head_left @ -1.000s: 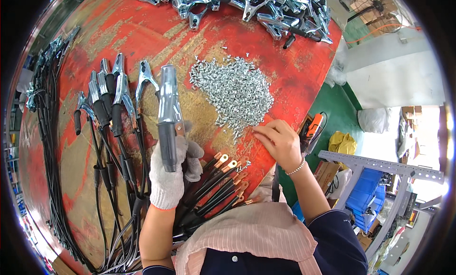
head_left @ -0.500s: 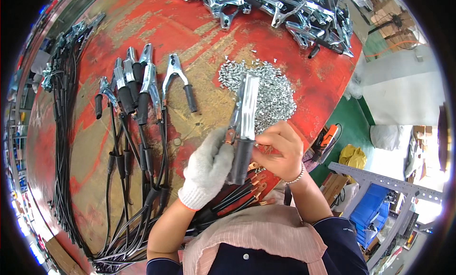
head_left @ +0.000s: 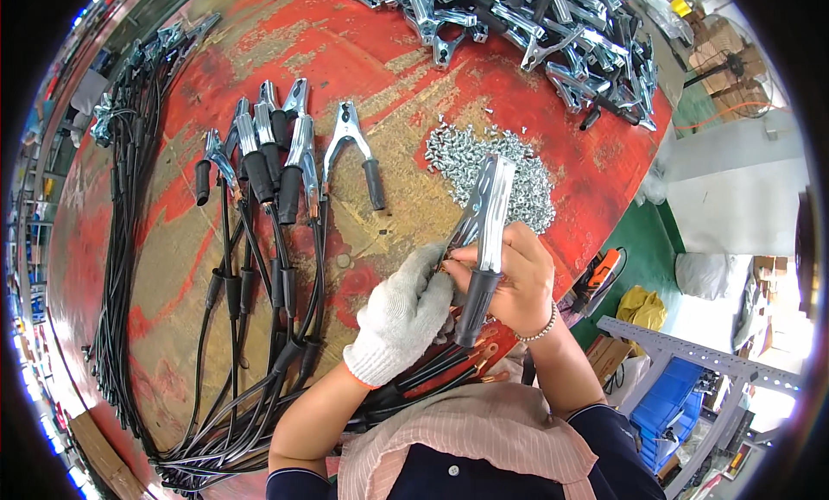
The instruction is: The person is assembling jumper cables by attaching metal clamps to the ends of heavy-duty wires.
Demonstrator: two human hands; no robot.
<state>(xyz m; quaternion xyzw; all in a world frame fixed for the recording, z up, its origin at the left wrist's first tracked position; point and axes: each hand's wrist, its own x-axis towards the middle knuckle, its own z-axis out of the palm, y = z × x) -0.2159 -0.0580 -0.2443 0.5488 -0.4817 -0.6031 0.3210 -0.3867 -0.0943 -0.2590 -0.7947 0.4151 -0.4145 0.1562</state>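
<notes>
Brown cardboard boxes [head_left: 721, 64] stacked upper right; more cardboard boxes [head_left: 768, 271] at right edge.

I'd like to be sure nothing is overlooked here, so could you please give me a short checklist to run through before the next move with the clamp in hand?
1. Large silver metal clamp with black handle sleeve held by both hands: ok.
2. White knit glove on left hand: ok.
3. Bare right hand gripping the handle: ok.
4. Heap of small silver screws close behind the hands: ok.
5. Cable seated in the clamp: cannot tell, hidden by fingers.
6. Finished clamps with black cables lying apart on the red table: ok.
</notes>
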